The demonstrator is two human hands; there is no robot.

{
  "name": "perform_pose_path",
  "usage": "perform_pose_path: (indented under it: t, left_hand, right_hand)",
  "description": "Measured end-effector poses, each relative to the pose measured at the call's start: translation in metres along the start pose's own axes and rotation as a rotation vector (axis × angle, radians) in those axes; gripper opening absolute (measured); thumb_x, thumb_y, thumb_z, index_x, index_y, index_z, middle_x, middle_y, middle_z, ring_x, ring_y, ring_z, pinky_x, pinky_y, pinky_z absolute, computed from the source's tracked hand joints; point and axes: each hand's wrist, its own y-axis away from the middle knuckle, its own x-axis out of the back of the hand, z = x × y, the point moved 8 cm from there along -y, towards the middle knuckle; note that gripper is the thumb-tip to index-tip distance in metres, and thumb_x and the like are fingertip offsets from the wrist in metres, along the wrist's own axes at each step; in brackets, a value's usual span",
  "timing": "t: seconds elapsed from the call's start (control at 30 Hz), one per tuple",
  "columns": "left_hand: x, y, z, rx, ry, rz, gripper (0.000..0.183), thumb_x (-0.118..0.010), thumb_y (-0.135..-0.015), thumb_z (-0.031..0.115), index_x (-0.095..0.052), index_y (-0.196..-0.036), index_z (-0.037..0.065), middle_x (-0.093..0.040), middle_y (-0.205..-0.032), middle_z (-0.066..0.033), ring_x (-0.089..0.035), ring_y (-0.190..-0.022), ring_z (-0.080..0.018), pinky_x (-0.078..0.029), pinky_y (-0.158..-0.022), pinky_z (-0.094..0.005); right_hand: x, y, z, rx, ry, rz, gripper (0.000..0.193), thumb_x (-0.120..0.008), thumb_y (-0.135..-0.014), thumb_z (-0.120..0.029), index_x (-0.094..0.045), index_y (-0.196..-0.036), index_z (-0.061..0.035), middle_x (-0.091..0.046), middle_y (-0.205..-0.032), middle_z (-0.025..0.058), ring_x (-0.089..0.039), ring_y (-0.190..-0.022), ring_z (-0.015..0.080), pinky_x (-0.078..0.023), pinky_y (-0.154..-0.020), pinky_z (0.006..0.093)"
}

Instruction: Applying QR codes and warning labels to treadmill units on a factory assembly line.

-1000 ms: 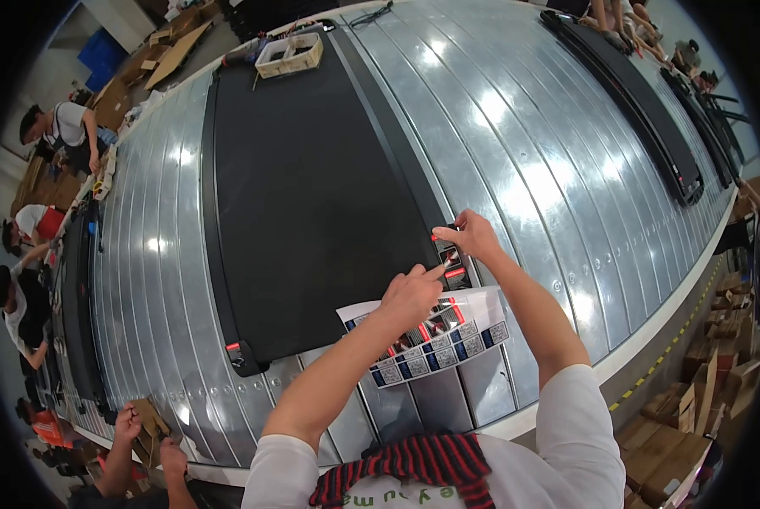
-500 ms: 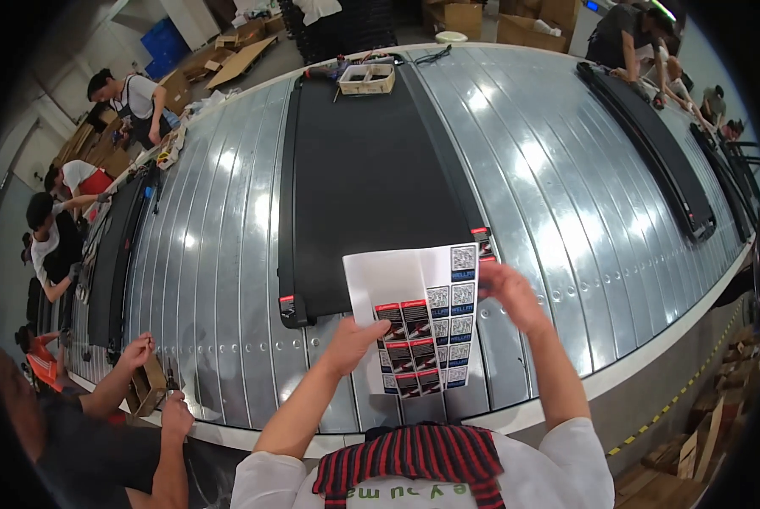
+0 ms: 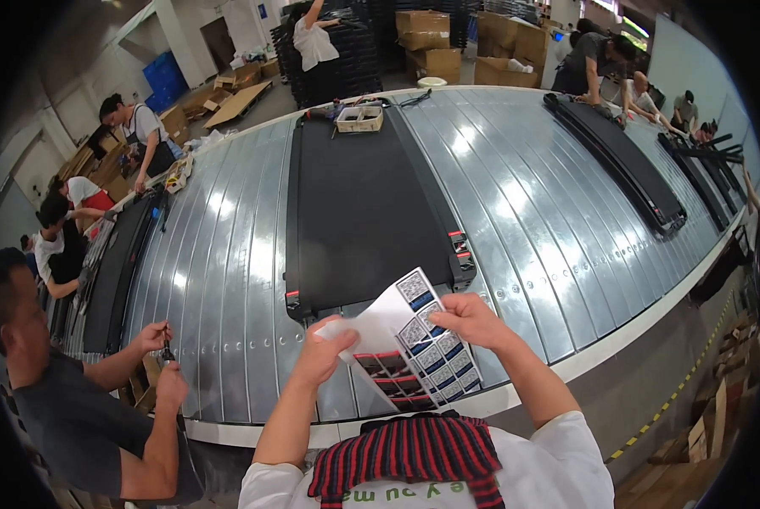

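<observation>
My left hand (image 3: 322,352) is closed on the left edge of two overlapping sticker sheets, where the paper curls white. One sheet (image 3: 450,360) carries rows of square-code labels with blue bands; the other sheet (image 3: 390,373) has red-and-black labels and lies partly beneath it. With thumb and fingers pinched, my right hand (image 3: 477,321) grips the upper right edge of the code-label sheet, beside one label. Beyond the sheets lies a flat black treadmill-like deck (image 3: 367,204), with red-and-black labels (image 3: 458,242) on its near right corner.
The deck rests on a ribbed metal table (image 3: 516,195) with a pale rim. A parts tray (image 3: 359,120) sits at the deck's far end. Other black decks lie left and right (image 3: 622,161). Close on my left, a person (image 3: 100,399) holds a slim tool; other people stand around the table.
The sheets have tilted and come lower. My right hand has moved from the deck's corner onto the code-label sheet. The view has tipped up, and the person at left has leaned in.
</observation>
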Motion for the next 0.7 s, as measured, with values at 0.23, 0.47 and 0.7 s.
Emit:
perform_pose_path:
  t: [0.23,0.47,0.7]
  left_hand:
    - [-0.047,0.026,0.029,-0.044,0.073,-0.267,0.014,-0.068,-0.080,0.014,-0.060,-0.081,0.004,-0.045,-0.130,-0.0250,-0.049,-0.115,-0.0299,-0.041,-0.092,-0.0397]
    - [-0.085,0.028,0.046,-0.144,0.007,-0.477,0.015,-0.069,-0.078,0.015,-0.057,-0.072,0.008,-0.035,-0.139,-0.0258,-0.043,-0.122,-0.0313,-0.033,-0.099,-0.0429]
    - [-0.076,0.043,0.054,-0.141,-0.007,-0.548,0.014,-0.068,-0.079,0.013,-0.059,-0.071,0.006,-0.028,-0.142,-0.0258,-0.035,-0.129,-0.0345,-0.026,-0.103,-0.0446]
  right_hand:
    - [-0.028,0.037,-0.076,0.526,0.708,0.523,0.031,-0.070,-0.073,-0.010,-0.058,-0.102,-0.0033,-0.060,-0.102,0.0129,-0.057,-0.094,0.0287,-0.045,-0.080,0.0358]
    - [-0.053,0.039,-0.091,0.534,0.254,0.189,0.037,-0.068,-0.079,-0.011,-0.056,-0.113,-0.0045,-0.058,-0.110,0.0091,-0.057,-0.098,0.0193,-0.048,-0.079,0.0311]
    - [-0.062,0.030,-0.079,0.405,0.102,0.174,0.037,-0.068,-0.078,-0.006,-0.056,-0.112,0.0017,-0.059,-0.107,0.0088,-0.058,-0.093,0.0151,-0.049,-0.081,0.0288]
